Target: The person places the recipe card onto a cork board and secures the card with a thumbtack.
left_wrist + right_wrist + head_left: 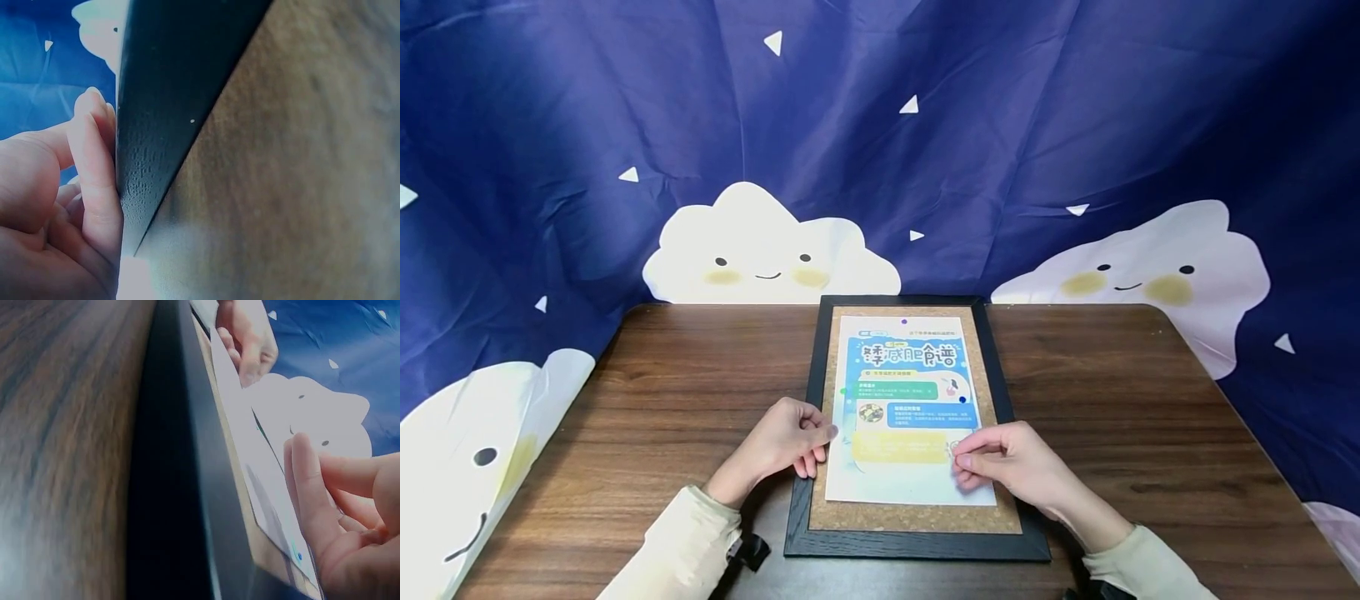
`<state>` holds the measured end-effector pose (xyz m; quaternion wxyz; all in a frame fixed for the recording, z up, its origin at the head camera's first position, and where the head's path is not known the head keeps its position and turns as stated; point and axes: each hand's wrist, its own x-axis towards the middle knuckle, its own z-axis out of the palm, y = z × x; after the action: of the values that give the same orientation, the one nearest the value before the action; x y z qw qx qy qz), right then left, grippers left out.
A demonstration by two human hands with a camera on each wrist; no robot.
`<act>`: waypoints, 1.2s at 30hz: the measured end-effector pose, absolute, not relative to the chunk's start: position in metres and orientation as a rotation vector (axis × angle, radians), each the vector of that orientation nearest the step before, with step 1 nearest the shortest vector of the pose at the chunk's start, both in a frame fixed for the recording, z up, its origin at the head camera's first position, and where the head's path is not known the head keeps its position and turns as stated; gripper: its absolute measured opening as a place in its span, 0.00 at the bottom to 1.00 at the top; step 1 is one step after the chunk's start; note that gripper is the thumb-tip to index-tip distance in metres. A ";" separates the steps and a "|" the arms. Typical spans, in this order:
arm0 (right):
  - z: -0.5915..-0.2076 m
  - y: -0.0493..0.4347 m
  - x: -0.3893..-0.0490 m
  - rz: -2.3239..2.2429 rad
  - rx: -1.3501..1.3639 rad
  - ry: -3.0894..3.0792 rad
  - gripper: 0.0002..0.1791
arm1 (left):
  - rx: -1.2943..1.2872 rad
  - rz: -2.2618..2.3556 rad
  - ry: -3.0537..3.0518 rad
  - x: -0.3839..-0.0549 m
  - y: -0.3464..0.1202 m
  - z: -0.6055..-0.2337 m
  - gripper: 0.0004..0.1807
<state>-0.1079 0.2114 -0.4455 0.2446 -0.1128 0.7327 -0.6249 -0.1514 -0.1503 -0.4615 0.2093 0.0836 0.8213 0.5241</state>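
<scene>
A corkboard in a black wooden frame lies on the table. On it is a printed poster with blue, green and yellow text boxes. Small round pins show on the poster: a purple pin at the top, a green pin on the left edge, a blue pin on the right. My left hand rests at the frame's left side, fingertips touching the poster's left edge. Over the poster's lower right is my right hand, thumb and fingertips together; whether anything tiny is between them is hidden.
The brown wooden table extends on both sides of the board. Behind its far edge hangs a dark blue cloth printed with white clouds and triangles. The frame's far end reaches the table's back edge.
</scene>
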 end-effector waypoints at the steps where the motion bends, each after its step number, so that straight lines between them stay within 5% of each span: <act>1: -0.446 0.208 -0.108 -1.693 -0.330 1.999 0.13 | 0.233 1.457 2.286 -0.151 -0.150 -0.462 0.08; 12: -0.449 0.172 -0.105 -1.594 -0.482 1.908 0.09 | 0.235 1.468 2.277 -0.152 -0.152 -0.461 0.09; 36: -0.443 0.140 -0.115 -1.341 -0.376 2.050 0.05 | 0.247 1.494 2.261 -0.151 -0.151 -0.460 0.10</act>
<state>-0.1153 0.1402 -0.4427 0.3256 -0.1434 0.7820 -0.5117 -0.1513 -0.1508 -0.4603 0.2085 0.0887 0.8127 0.5368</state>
